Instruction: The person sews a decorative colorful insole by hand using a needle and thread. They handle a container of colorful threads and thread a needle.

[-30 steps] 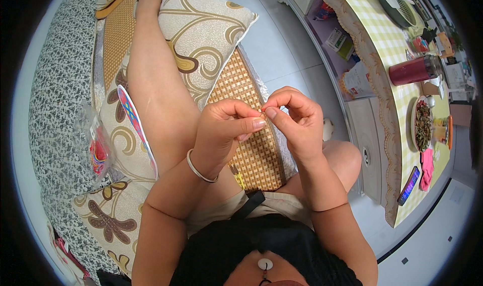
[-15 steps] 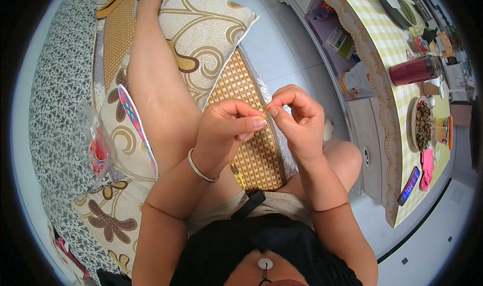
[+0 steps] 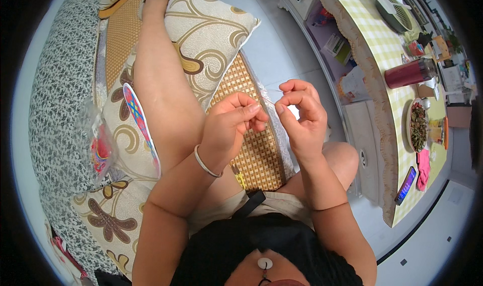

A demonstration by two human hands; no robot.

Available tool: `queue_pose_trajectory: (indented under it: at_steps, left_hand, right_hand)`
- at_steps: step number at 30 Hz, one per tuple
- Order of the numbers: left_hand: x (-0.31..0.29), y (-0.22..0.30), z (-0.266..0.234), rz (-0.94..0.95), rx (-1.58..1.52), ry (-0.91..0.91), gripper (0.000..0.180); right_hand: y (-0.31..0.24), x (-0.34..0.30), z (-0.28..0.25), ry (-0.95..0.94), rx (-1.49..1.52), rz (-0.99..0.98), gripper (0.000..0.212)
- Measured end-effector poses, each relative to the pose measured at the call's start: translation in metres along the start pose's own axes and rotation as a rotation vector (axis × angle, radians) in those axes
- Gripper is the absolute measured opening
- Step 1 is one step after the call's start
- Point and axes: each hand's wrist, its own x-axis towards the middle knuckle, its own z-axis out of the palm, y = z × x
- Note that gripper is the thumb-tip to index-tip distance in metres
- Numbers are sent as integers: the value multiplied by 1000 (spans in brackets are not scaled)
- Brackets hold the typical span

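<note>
My left hand is raised over the woven mat, thumb and forefinger pinched together with the other fingers curled. Facing it across a small gap, my right hand has its thumb and fingers drawn into a pinch. A thin sliver shows at the right fingertips, too fine to name. What the left fingertips hold, if anything, is too small to see. Against my outstretched leg leans a colourful patterned shoe insole. Left of it lies a clear plastic bag with bright red and multicoloured strands inside.
A patterned cushion lies beyond my hands on the woven seat mat. On the right, a table with a checked cloth carries a dark red tumbler, a plate of food, a phone and a pink cloth.
My hands, whose fingertips met half a second ago, have moved apart. The left has shifted slightly up and the right fingers have lifted a little.
</note>
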Motion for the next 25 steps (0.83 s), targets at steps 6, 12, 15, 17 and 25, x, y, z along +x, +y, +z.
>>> queue_pose_trajectory:
  at_steps: [6,12,15,17,25]
  left_hand:
    - [9,3,-12,73,-182,-31,6]
    - [13,12,-26,121,-377,-38,9]
    - [12,14,-31,142,-420,-36,9]
    - [8,16,-27,147,-405,-43,8]
    - [-11,-5,-9,38,105,-218,7]
  right_hand:
    - [-4,-18,-8,-50,-108,6,7]
    - [-6,-49,-43,-23,-137,179,6]
    - [-8,-86,-80,65,-271,249,5]
    - [-10,-114,-114,159,-404,259,5]
    - [-45,-172,-171,423,-1070,182,34]
